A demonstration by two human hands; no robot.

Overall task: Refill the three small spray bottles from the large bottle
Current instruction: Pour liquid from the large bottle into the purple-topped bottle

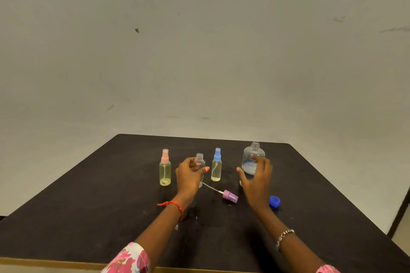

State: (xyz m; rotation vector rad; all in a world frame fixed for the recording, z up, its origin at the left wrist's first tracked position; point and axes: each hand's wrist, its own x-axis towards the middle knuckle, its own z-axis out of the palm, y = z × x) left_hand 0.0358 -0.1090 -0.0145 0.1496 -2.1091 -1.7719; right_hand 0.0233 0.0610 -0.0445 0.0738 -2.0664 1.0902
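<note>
Fingers (255, 162) curl round clear, ribbed plastic bottle (253, 162).

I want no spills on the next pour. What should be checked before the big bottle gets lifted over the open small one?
1. Big bottle uncapped: ok, its blue cap lies on the table.
2. Middle small bottle open: ok, its purple sprayer lies in front.
3. Left hand steadying the small bottle: cannot tell, fingers curl around it.
4. Right hand gripping the big bottle: cannot tell.
5. Liquid left in the big bottle: ok, some shows low down.
6. Pink bottle and blue bottle capped: ok.
</note>
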